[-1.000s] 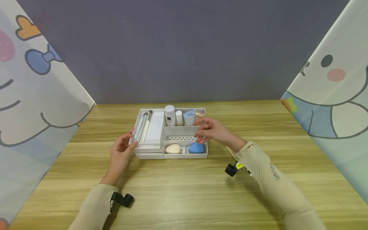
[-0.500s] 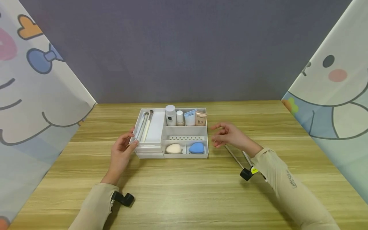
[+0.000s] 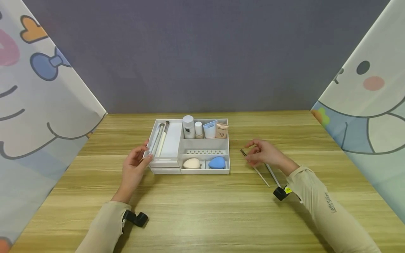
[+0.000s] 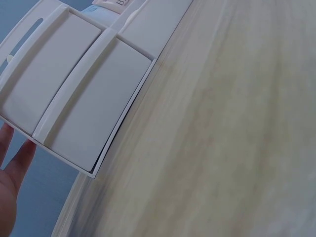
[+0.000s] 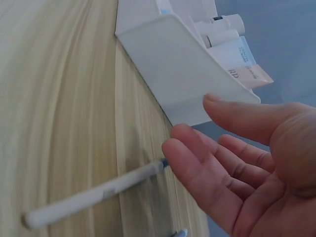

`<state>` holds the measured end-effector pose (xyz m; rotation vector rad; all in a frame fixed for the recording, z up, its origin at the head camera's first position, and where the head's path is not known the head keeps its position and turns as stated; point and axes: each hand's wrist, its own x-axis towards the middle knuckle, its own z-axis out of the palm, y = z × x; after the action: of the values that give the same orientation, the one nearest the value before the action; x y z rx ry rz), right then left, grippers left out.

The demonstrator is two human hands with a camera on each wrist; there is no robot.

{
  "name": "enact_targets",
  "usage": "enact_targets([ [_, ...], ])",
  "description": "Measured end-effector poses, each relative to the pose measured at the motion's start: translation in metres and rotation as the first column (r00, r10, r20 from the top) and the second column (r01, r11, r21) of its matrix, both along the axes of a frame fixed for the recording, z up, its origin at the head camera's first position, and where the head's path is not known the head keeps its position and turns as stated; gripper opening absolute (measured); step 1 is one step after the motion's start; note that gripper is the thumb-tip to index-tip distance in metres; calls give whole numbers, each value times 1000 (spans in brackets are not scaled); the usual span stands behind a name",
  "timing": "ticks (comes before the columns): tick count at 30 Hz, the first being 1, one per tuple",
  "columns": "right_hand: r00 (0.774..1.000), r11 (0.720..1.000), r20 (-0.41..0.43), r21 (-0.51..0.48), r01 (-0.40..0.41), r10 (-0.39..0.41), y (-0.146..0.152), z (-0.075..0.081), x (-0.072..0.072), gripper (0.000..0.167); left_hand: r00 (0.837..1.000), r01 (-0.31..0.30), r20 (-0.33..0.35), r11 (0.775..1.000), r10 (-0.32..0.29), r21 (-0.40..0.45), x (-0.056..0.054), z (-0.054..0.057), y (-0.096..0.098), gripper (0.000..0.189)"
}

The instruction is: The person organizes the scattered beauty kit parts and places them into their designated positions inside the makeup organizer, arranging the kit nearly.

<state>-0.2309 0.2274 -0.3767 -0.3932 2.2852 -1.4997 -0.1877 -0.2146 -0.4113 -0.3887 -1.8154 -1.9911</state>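
A white cosmetics organizer (image 3: 204, 144) stands on the table, with several makeup brushes (image 3: 159, 140) lying in its left tray. My left hand (image 3: 134, 168) is at its left wall; in the left wrist view, two fingertips touch the wall beside the drawer fronts (image 4: 98, 106). Right of the organizer, my right hand (image 3: 264, 154) hovers with loosely bent fingers and nothing between them. Under it a slim makeup brush (image 3: 262, 176) lies slanted on the table, its dark tip pointing to the organizer. Another pale stick (image 3: 272, 175) lies beside it, partly covered by the hand and wrist camera.
The organizer's back row holds a white bottle (image 3: 188, 128), a small white-capped bottle (image 3: 198, 129), a blue tube (image 3: 210, 130) and a beige BB tube (image 3: 222, 130). A cream sponge (image 3: 191, 163) and a blue sponge (image 3: 217, 162) sit in front. A grey wall (image 3: 205, 59) rises behind.
My right hand has moved right, from over the organizer to above the brushes on the table, uncovering the beige tube. My left hand stays at the organizer's left side.
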Motion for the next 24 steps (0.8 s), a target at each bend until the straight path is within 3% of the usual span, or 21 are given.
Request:
enact_targets([
  [10,999,987,-25,157,-44,48,7,-4,1,48,1000,-9,4,1000,9,-3,0,-1,0,20],
  [19,996,948,-10,307,-86,93,6,-10,2,43,1000,-15,4,1000,15,-3,0,-1,1,20],
  [24,996,936,2,342,-80,84,2,-10,2,39,1000,-11,-9,1000,11,5,0,-1,1,20],
])
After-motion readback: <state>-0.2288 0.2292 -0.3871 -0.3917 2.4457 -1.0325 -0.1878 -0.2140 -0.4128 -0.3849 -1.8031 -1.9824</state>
